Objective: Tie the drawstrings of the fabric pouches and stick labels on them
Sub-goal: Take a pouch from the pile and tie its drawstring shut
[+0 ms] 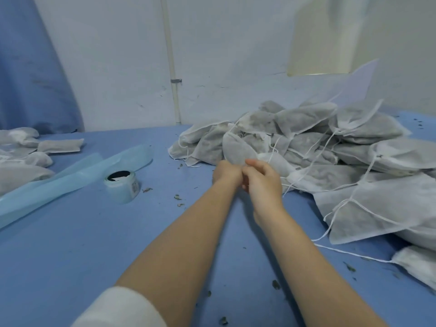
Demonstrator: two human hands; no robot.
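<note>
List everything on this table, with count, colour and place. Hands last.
pouch pile: many, grey-white, right side
held pouch: one, white, in front of the pile
left pouches: several, grey-white, far left
label roll: one, pale blue, left of centre
backing strip: one, pale blue, trailing left from the roll
table: blue, strewn with dark crumbs
left hand: grips held pouch
right hand: curled beside the left; what it holds is hidden
</note>
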